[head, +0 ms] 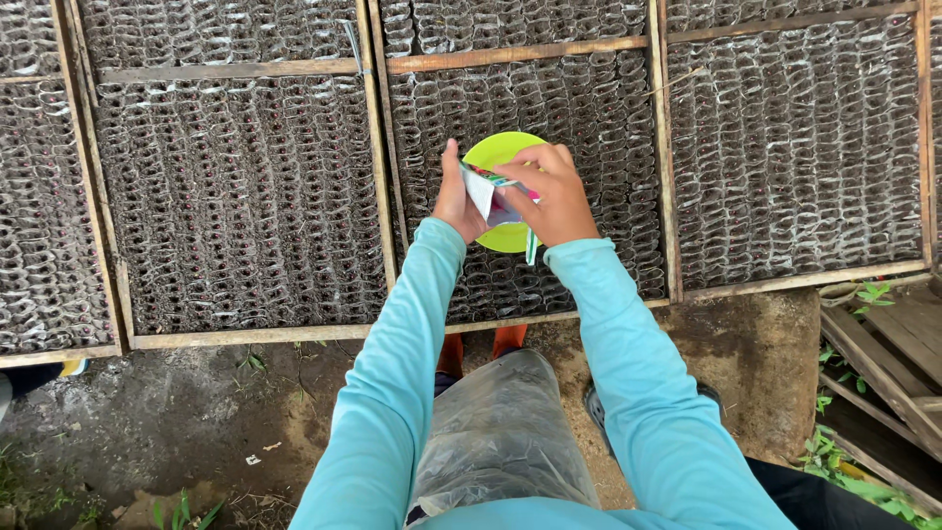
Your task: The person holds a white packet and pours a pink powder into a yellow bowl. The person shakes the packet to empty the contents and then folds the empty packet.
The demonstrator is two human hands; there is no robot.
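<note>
Hands up front, both working one small paper packet (488, 189) right over a lime-green bowl (502, 157). Left hand (455, 204) has its thumb pointing up and its fingers closed on the packet's left side. Right hand (555, 196) comes in from the other side, knuckles toward the camera, fingers curled and pinched on the packet's upper right edge. So both grips are clamped on that one packet, and the packet sits between the two hands, above the middle of the bowl. It is white with some coloured print, folded or creased, and a thin strip of it dangles below the right hand. Whether it is torn open, I cannot tell from here.

Bowl next: round, bright green, mostly hidden behind the hands, sitting on top of the seedling tray (520, 118) in the centre. That tray is packed with rows of small dark soil-filled pots, edged by a wooden frame (659, 147). More trays of the same kind lie left (235, 196) and right (795, 147), side by side, frames touching or nearly so.

Both arms wear light turquoise sleeves (392, 373). Below them, a clear plastic sheet (500, 432) covers the person's lap or front. Orange footwear (508, 339) peeks out at the tray's near edge. Ground is dark wet soil (196, 402) with bits of green, and wooden planks (883, 353) lie at the far right.
</note>
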